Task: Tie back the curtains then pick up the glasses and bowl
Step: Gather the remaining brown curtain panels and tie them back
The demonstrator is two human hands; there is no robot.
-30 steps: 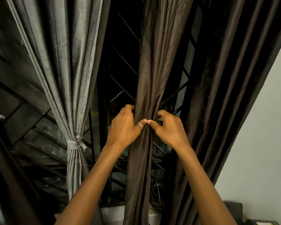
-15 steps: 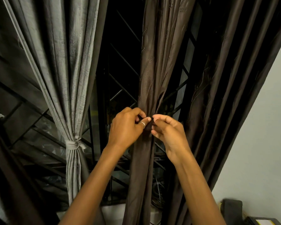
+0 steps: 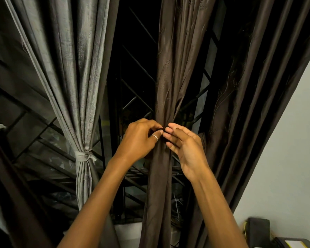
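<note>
The grey curtain (image 3: 75, 77), on the left of the frame, is drawn into a narrow bundle and bound low down by a band of the same grey cloth (image 3: 84, 156), knotted tight; its folds fan out above and hang straight below. The brown curtain (image 3: 168, 77), in the centre, is gathered into a slim column, narrowest at mid-frame, where the left hand (image 3: 140, 140) pinches it and the right hand (image 3: 184, 149) touches it with its fingertips. A darker brown curtain (image 3: 249, 104) hangs in loose, unbound pleats on the right.
</note>
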